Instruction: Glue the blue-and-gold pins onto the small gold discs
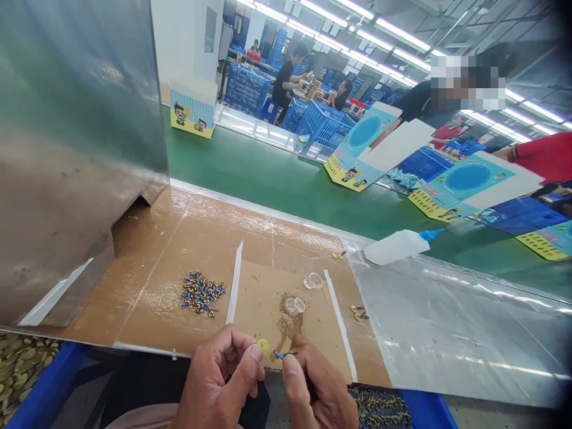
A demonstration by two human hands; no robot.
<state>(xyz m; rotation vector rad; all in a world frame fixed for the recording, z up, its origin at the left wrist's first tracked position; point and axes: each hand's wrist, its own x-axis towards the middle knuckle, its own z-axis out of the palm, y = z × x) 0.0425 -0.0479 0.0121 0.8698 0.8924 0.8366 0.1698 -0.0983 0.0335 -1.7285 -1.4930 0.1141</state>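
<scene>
My left hand (223,381) is closed in a pinch on a small yellow disc (263,345) held at the near edge of the cardboard sheet (165,250). My right hand (319,387) is closed on a tiny blue-tipped pin (280,356), whose tip points at the disc. A heap of blue and gold pins (201,293) lies on the cardboard to the left. Two clear glue-stained caps (295,305) (313,280) sit just beyond my hands.
A white squeeze bottle with a blue nozzle (397,245) lies on clear plastic film (451,328) at right. A blue bin of yellow discs (22,357) sits at lower left. A green conveyor (277,179) carries printed boxes (193,110); other people work beyond it. A metal panel (75,119) stands at left.
</scene>
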